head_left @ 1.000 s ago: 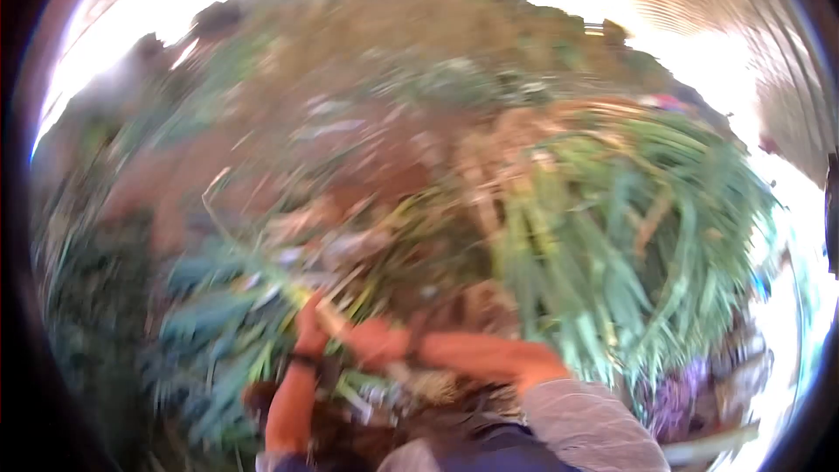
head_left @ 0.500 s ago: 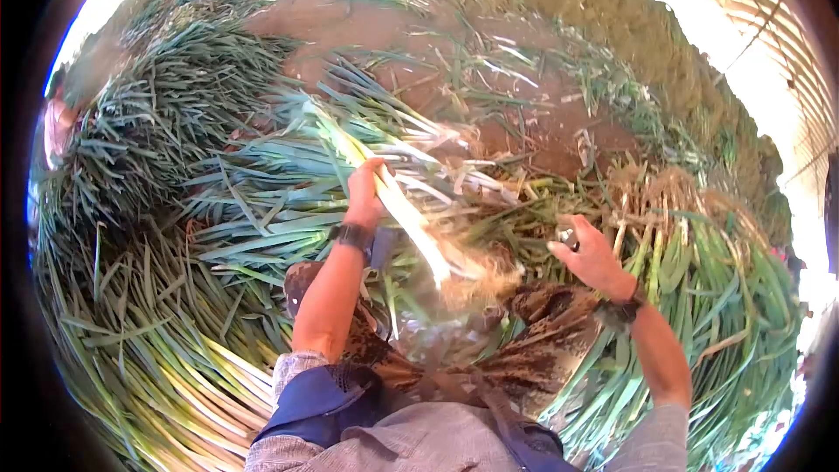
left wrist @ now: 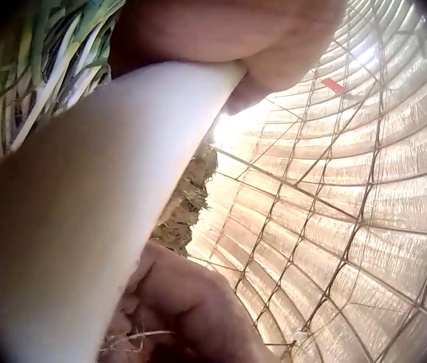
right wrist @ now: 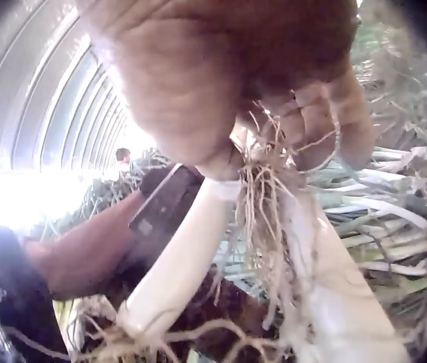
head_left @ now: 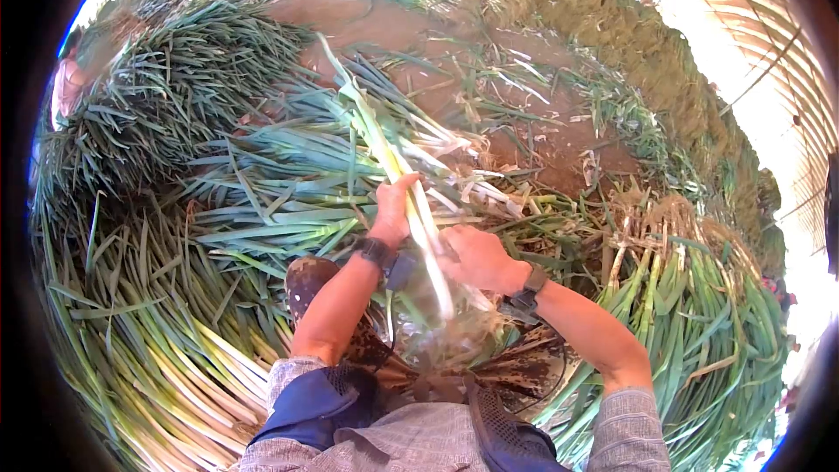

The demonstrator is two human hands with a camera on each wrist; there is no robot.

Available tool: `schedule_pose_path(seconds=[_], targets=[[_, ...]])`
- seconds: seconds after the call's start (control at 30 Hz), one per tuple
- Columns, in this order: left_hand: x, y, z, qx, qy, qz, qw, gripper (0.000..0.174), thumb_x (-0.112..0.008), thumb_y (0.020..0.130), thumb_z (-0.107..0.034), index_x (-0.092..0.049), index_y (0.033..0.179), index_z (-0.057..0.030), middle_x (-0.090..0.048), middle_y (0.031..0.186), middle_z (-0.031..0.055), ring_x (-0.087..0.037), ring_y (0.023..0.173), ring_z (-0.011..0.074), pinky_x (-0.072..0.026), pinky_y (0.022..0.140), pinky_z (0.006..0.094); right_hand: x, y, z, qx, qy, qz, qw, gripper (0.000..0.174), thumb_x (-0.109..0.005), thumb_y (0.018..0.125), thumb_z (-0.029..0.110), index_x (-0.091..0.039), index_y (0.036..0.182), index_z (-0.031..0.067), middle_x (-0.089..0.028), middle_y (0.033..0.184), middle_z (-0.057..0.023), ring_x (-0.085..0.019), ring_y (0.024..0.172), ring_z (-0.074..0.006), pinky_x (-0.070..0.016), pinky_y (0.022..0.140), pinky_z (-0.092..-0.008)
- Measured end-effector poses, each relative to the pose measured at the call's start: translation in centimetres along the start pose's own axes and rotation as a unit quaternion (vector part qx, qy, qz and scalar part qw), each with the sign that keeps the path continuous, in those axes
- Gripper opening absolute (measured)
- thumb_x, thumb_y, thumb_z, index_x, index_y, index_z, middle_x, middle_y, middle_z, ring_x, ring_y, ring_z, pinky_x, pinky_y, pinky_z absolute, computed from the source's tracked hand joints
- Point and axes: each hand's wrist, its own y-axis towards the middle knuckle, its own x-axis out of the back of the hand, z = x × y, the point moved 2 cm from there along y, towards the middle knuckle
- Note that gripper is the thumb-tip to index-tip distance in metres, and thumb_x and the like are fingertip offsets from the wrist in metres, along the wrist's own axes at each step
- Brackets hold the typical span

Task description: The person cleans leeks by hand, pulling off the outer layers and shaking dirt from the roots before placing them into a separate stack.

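My left hand [head_left: 396, 210] grips several long leeks [head_left: 381, 142] around their pale shafts, their green tops pointing up and away. Close by, my right hand [head_left: 479, 259] is at the lower shafts with its fingers curled. In the right wrist view that hand [right wrist: 236, 83] pinches at a leek's stringy roots [right wrist: 262, 197], beside white shafts [right wrist: 179, 265]. A thick white shaft [left wrist: 115, 174] crosses the left wrist view under the fingers of the left hand [left wrist: 228, 30], and the right hand [left wrist: 190, 302] is below it.
A tall pile of green leeks [head_left: 201, 79] stands at the left, with pale-stemmed leeks [head_left: 201, 367] in front. Loose leeks [head_left: 280, 192] lie ahead. Another heap [head_left: 699, 297] is at the right. A person [head_left: 66, 87] is at the far left.
My right hand has moved left from the right-hand heap to the lower ends of the held leeks. My left hand has shifted slightly right and down, still gripping them.
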Motion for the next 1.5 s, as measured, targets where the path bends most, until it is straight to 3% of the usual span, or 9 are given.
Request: schedule_pose_path(seconds=[0.23, 0.63, 0.77, 0.83, 1.0, 1.1, 1.23, 1.33, 1.5], targets=[[-1.0, -0.5, -1.6, -0.068, 0.057, 0.023, 0.996, 0.030, -0.066, 0.088, -0.028, -0.062, 0.097, 0.0000, -0.064, 0.080, 0.0083, -0.062, 0.064, 0.0182, -0.0524, 0.057, 0.0319, 0.9, 1.6, 0.8, -0.130, 0.055, 0.084, 0.986, 0.031, -0.064, 0.084, 0.030, -0.060, 0.081, -0.0011, -0.062, 0.072, -0.0202, -0.062, 0.066, -0.0363, -0.0481, 0.063, -0.0459], [5.9, 7.1, -4.0, -0.076, -0.157, -0.089, 0.981, 0.012, -0.063, 0.086, -0.014, -0.058, 0.089, -0.0042, -0.060, 0.079, 0.0085, -0.061, 0.066, 0.0225, -0.0534, 0.061, 0.0366, 5.2, -10.2, 6.5, 0.086, 0.029, 0.179, 0.980, 0.016, -0.060, 0.089, 0.023, -0.064, 0.082, 0.0091, -0.062, 0.067, -0.0047, -0.058, 0.054, -0.0168, -0.0461, 0.048, -0.0302], [7.6, 7.7, -5.0, -0.048, -0.194, -0.109, 0.974, 0.014, -0.061, 0.086, -0.020, -0.056, 0.094, -0.0098, -0.060, 0.086, 0.0082, -0.062, 0.078, 0.0251, -0.0538, 0.074, 0.0392, 10.7, -11.7, -0.2, -0.217, 0.131, 0.013, 0.967, 0.021, -0.063, 0.084, 0.012, -0.065, 0.104, 0.0045, -0.066, 0.091, -0.0082, -0.063, 0.076, -0.0145, -0.0548, 0.064, -0.0262], [5.3, 5.4, -5.8, -0.007, -0.205, -0.063, 0.977, 0.015, -0.053, 0.092, -0.020, -0.051, 0.081, -0.0091, -0.057, 0.068, 0.0057, -0.058, 0.062, 0.0230, -0.0514, 0.062, 0.0377, 10.5, -9.9, -1.0, -0.372, 0.373, -0.025, 0.850, 0.041, -0.064, 0.086, 0.012, -0.057, 0.125, 0.0037, -0.060, 0.119, -0.0145, -0.061, 0.100, -0.0187, -0.0548, 0.082, -0.0322], [5.3, 5.5, -5.8, 0.024, -0.244, 0.056, 0.968, 0.018, -0.052, 0.093, -0.025, -0.050, 0.085, -0.0088, -0.057, 0.070, 0.0040, -0.056, 0.059, 0.0206, -0.0483, 0.055, 0.0360, -3.6, -7.3, -2.5, -0.173, 0.539, 0.019, 0.824, 0.049, -0.038, 0.101, 0.018, -0.029, 0.147, 0.0054, -0.044, 0.139, -0.0160, -0.056, 0.114, -0.0233, -0.0551, 0.090, -0.0313], [8.1, 7.5, -5.9, 0.002, -0.201, -0.044, 0.979, 0.018, -0.058, 0.089, -0.027, -0.051, 0.085, -0.0103, -0.058, 0.066, 0.0048, -0.055, 0.055, 0.0222, -0.0483, 0.053, 0.0351, 0.8, -5.9, 8.3, -0.262, 0.620, 0.067, 0.737, 0.034, -0.037, 0.102, 0.023, -0.063, 0.090, 0.0056, -0.060, 0.076, -0.0003, -0.055, 0.068, -0.0111, -0.0451, 0.058, -0.0283], [13.4, 10.6, -2.3, -0.142, -0.119, -0.298, 0.936, 0.025, -0.073, 0.075, -0.023, -0.055, 0.082, -0.0073, -0.053, 0.074, 0.0061, -0.053, 0.063, 0.0204, -0.0475, 0.060, 0.0378, 9.5, -10.8, 9.7, 0.146, 0.341, 0.115, 0.922, 0.010, -0.057, 0.085, 0.007, -0.067, 0.086, 0.0042, -0.056, 0.064, -0.0054, -0.052, 0.056, -0.0239, -0.0430, 0.056, -0.0354], [12.6, 7.1, -0.1, -0.154, 0.055, -0.252, 0.954, 0.033, -0.072, 0.074, -0.021, -0.061, 0.091, 0.0044, -0.061, 0.083, 0.0101, -0.054, 0.068, 0.0196, -0.0463, 0.062, 0.0373, 14.3, -10.5, 2.5, -0.280, 0.202, -0.055, 0.937, 0.037, -0.065, 0.083, 0.014, -0.062, 0.117, -0.0002, -0.068, 0.107, -0.0153, -0.065, 0.096, -0.0178, -0.0521, 0.082, -0.0299], [4.8, -2.5, -1.3, -0.156, 0.341, -0.079, 0.924, 0.024, -0.070, 0.079, -0.017, -0.063, 0.086, 0.0048, -0.060, 0.070, 0.0056, -0.055, 0.057, 0.0150, -0.0448, 0.050, 0.0319, 6.6, -6.3, -6.1, -0.317, 0.317, 0.069, 0.891, 0.060, -0.059, 0.094, 0.030, -0.037, 0.142, 0.0021, -0.046, 0.140, -0.0168, -0.051, 0.125, -0.0279, -0.0435, 0.105, -0.0421]])
